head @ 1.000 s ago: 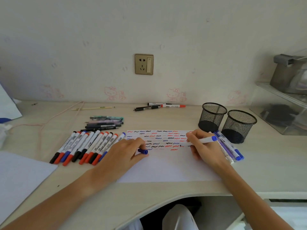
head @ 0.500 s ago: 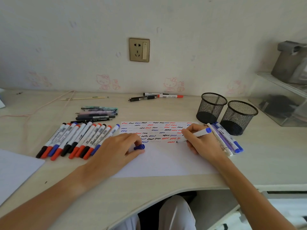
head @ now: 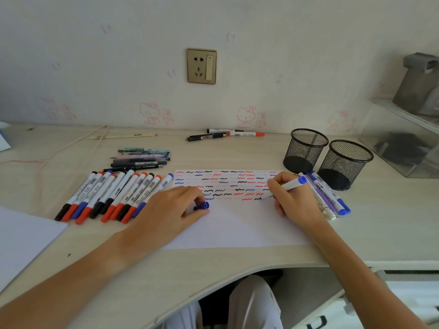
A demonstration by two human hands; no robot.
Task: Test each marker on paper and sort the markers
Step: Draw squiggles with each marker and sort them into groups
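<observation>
— Right hand point(head: 294, 200)?
— Pinching a blue-ended marker point(head: 288, 185), tip down on the paper point(head: 237, 224) at the last squiggle row.
— Left hand point(head: 171, 212)?
— Curled on the paper, gripping the blue cap point(head: 202, 206).
— Other markers?
— Capped row point(head: 114, 195) left on the desk point(head: 380, 222); few point(head: 327, 195) by the mesh cups point(head: 344, 162).

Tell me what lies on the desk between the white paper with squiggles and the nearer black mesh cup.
In the head view, a few white markers with blue caps lie side by side between the white paper and the nearer black mesh cup.
</observation>
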